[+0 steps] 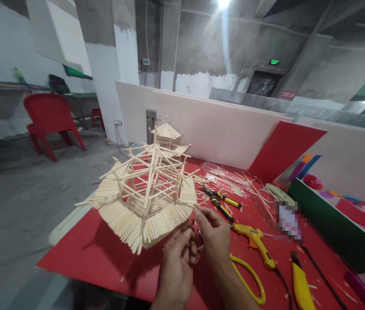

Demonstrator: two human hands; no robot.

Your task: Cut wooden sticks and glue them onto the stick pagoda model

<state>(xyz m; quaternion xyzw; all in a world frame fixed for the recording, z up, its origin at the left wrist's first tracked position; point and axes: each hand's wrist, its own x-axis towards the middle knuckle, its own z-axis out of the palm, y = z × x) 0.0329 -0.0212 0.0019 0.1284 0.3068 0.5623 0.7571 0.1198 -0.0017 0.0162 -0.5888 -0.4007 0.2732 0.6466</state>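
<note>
The stick roof model (143, 193) is seen tilted on the red tabletop (98, 254), close to its left edge, with a smaller model (168, 135) behind it. The right hand (213, 234) is held at the near eave, its fingertips (198, 212) touching the ends of the sticks. Whether a stick is pinched there cannot be told. The left hand (176, 262) is half curled just below, and its grip cannot be made out either (something thin shows between the two hands).

Trouble is judged most likely at the eave. If it is pressed too hard, glued sticks could be snapped off, or the tilted model could be pushed towards the edge. The glue gun (255, 241) lies just beside the right wrist, so a burn or a snagged cord could be caused by a careless sweep. The cutters (219, 200) and the scissors (250, 280) could be knocked in the same way.
</note>
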